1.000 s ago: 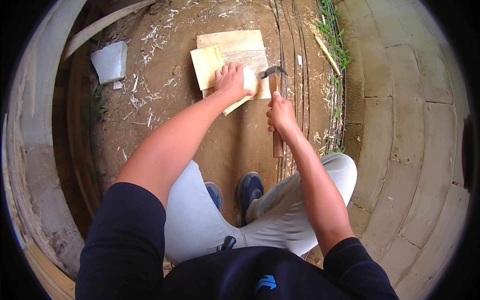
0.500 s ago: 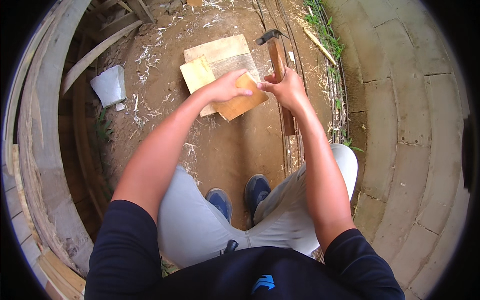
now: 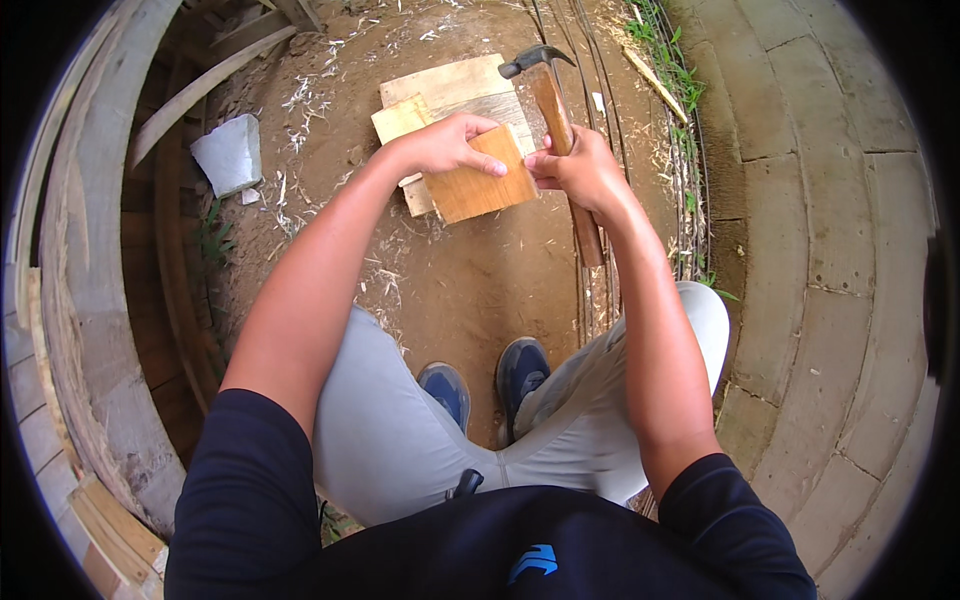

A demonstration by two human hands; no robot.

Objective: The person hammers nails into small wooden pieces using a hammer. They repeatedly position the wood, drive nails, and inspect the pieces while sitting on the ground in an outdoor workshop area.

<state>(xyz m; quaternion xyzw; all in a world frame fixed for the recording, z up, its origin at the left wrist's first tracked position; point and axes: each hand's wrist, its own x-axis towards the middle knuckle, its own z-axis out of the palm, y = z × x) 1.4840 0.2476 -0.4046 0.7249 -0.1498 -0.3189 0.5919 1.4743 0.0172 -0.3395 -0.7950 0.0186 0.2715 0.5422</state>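
Note:
My left hand [image 3: 455,145] grips a flat square piece of wood [image 3: 485,185], its thumb across the upper face. In my right hand [image 3: 580,170] is a claw hammer [image 3: 552,105] with a wooden handle, its dark head pointing away from me and the handle end toward me. The fingertips of that hand are close together at the wood's right edge; whether they pinch something small there I cannot make out. Below and beyond the held piece, a paler wooden board [image 3: 445,80] lies on the ground, with a smaller yellowish board [image 3: 402,118] on its left part.
Wood shavings are strewn over the dirt ground [image 3: 470,290]. A whitish stone block [image 3: 228,157] lies at the left, near weathered timbers [image 3: 95,250]. Long thin dark rods [image 3: 590,45] run along the right, beside a block wall [image 3: 800,230]. My shoes [image 3: 522,375] are below.
The held piece of wood has turned so its broad face shows more, and my left thumb now lies flatter on it. The view has shifted slightly. The hammer stays in my right hand.

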